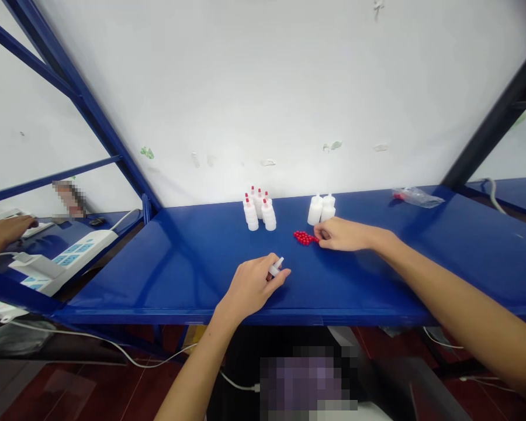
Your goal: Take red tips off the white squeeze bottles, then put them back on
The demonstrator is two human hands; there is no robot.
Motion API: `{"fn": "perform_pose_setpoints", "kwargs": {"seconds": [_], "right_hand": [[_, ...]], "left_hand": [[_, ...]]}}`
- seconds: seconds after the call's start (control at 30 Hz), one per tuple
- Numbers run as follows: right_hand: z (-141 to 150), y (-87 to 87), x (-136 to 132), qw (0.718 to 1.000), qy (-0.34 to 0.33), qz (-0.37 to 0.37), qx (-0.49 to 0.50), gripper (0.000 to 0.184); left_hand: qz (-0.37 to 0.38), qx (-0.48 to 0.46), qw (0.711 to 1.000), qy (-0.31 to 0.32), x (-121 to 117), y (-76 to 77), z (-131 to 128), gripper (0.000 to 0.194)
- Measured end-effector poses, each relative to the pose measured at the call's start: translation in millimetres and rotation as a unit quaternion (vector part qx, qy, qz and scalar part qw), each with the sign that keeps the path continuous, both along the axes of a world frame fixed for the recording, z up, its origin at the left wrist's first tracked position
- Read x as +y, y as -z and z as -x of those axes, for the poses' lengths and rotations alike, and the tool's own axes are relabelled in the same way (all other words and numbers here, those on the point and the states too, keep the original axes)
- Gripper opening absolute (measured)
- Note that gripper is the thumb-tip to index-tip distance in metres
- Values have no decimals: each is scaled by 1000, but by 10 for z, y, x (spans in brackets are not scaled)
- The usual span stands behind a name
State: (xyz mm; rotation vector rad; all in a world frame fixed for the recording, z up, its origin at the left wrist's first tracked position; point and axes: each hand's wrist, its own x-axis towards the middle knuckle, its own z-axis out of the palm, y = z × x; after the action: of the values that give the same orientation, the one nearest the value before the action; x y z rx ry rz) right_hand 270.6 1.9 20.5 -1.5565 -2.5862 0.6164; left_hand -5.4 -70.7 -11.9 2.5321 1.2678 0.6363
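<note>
Fingers of the right hand close in on red caps; left hand grips a white nozzle

Bent and drawn together, the fingers [319,231] of the right hand [339,234] meet at the right edge of a small pile of red caps [303,237]. Whether a cap is already pinched between them cannot be told. The left hand [254,283], nearer the front edge of the blue tabletop [193,257], has its fingers curled around a white nozzle [277,267], its narrow end pointing up and to the right; the palm hides anything below.

Behind the pile, toward the wall, stand two groups of white bottles. Those on the left, the red-tipped bottles [259,212], are upright in a tight cluster. Those on the right, the plain-tipped bottles [321,209], stand upright just beyond the right hand.

Farther right, a clear plastic bag [418,197] with something red in it lies near the back of the tabletop. At the far left, past the blue frame [92,111], are a white power strip [70,261] and another person's hand [15,228].
</note>
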Motion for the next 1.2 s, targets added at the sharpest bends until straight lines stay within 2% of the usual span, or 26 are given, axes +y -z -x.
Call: {"fn": "perform_pose_setpoints", "kwargs": {"seconds": [0.2,0.53,0.73,1.2], "right_hand": [[-41,27,57,1000,-15,-3,22,7],[-48,41,85,999,-20,23,39,18],[-28,0,57,998,-13,38,39,7],[-46,45,111,999,-11,26,44,12]], "left_hand": [[5,1,1000,10,2,-3,4,32],[8,-3,1000,11,18,5,10,30],[12,-9,1000,15,12,12,13,29],[0,9,1000,16,-1,-12,-7,30]]}}
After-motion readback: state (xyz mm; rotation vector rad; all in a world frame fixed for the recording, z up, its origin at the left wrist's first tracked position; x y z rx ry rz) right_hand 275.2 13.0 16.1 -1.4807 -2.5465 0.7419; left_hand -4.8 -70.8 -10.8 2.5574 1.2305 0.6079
